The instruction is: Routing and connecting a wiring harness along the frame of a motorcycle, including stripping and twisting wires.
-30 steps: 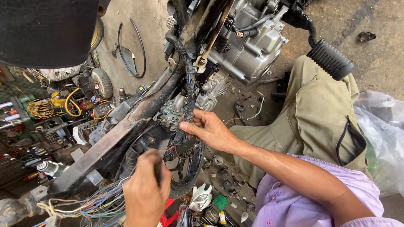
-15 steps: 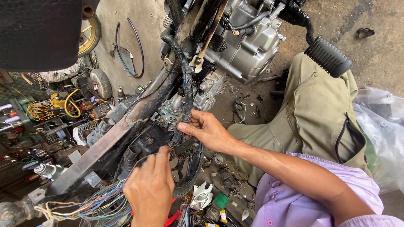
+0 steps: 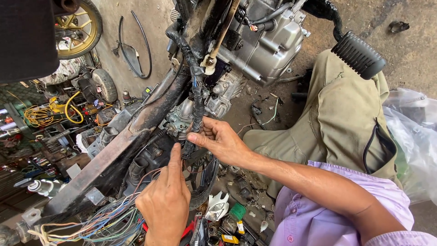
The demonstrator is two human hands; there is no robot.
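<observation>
Harness (image 3: 196, 107), one black-wrapped bundle, is seen at centre, running down from twelve o'clock beside the frame tube (image 3: 132, 141). It is pinched low down by the right hand (image 3: 223, 141). One forefinger is pointed up at it by the left hand (image 3: 166, 200), its other fingers curled, nothing gripped. One engine (image 3: 268, 41) sits at one o'clock; loose coloured wires (image 3: 100, 223) are bunched at seven.

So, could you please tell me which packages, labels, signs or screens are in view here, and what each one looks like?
Clear plastic bag: at the right edge beside the knee, crumpled, translucent whitish with green showing through.
Small yellow packet: on the floor at the bottom centre, flat, yellow with dark print.
Green cap: just above that packet, round, plain.
No signs or screens are in view.
</observation>
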